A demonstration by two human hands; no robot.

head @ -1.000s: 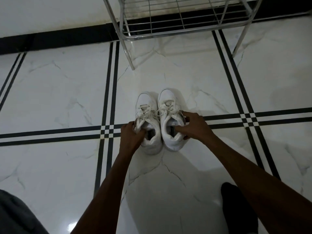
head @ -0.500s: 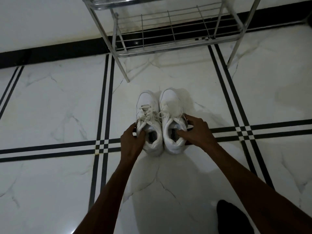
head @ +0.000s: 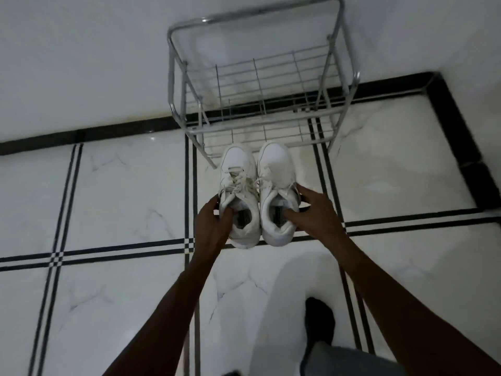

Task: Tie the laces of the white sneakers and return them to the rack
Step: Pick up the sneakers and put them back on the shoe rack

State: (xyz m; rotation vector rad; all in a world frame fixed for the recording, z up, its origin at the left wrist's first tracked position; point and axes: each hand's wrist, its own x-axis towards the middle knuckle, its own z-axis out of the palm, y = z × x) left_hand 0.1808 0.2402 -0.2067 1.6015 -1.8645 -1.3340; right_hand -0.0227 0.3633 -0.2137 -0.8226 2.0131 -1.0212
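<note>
- Nearest, at the bottom edge: a dark-socked foot (head: 320, 325) on the white marble floor (head: 122, 191), with a grey trouser leg (head: 349, 362) just below it.
- Both bare forearms reach forward from the bottom corners toward the middle of the view.
- Left hand (head: 210, 230): clenched on the collar of the left sneaker (head: 238, 185), thumb over the inner edge of the opening, fingers wrapped around the outer side.
- Right hand (head: 315, 217): clenched on the collar of the right sneaker (head: 276, 183), thumb tucked into the opening, fingers around the outer side.
- Sneakers: white, side by side and touching, toes pointing away from the person. Heels appear lifted clear of the floor; cannot tell by how much.
- Laces (head: 245, 180): white and drawn across both tongues; whether they end in bows I cannot tell, the frame is slightly blurred.
- Floor: black double stripes cross under and beside the shoes.
- Beyond the toes: chrome wire shoe rack (head: 260, 85), two wire tiers visible, both bare. The sneaker toes overlap its lower front rail in this view.
- Farthest: black skirting band (head: 81, 134) and white wall (head: 81, 63) behind the rack.
</note>
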